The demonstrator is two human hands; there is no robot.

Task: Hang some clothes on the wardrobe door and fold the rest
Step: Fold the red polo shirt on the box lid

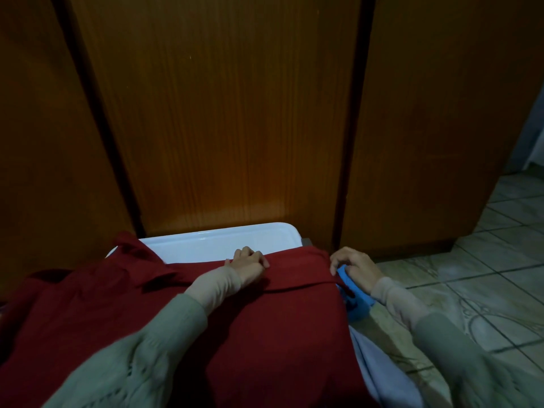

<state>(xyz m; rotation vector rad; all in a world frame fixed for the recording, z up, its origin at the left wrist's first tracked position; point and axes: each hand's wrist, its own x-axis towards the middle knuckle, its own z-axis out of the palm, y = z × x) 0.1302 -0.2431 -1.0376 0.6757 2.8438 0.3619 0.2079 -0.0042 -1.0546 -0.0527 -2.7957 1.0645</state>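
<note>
- Head view: we look down at a dark red garment [265,313] spread across a white tray-like surface [223,241], right in front of the closed wooden wardrobe door [229,113].
- Our left hand [248,265] rests on the garment's far edge, fingers curled into the cloth where a folded band of it runs to the right; it seems to pinch the fabric (the fingertips are partly buried, so we cannot tell how firm the hold is).
- Our right hand [354,267] sits at the garment's right corner, fingers bent over the red edge and touching a bright blue cloth [356,295] just beneath it; whether it grips the red, the blue or both we cannot tell.
- A pale lilac cloth [379,375] hangs below the red garment on the right side.
- Both arms wear grey-green knit sleeves [141,357] over beige cuffs.
- To the right lies a patterned tiled floor [482,278], beside a further wooden panel [441,128].
</note>
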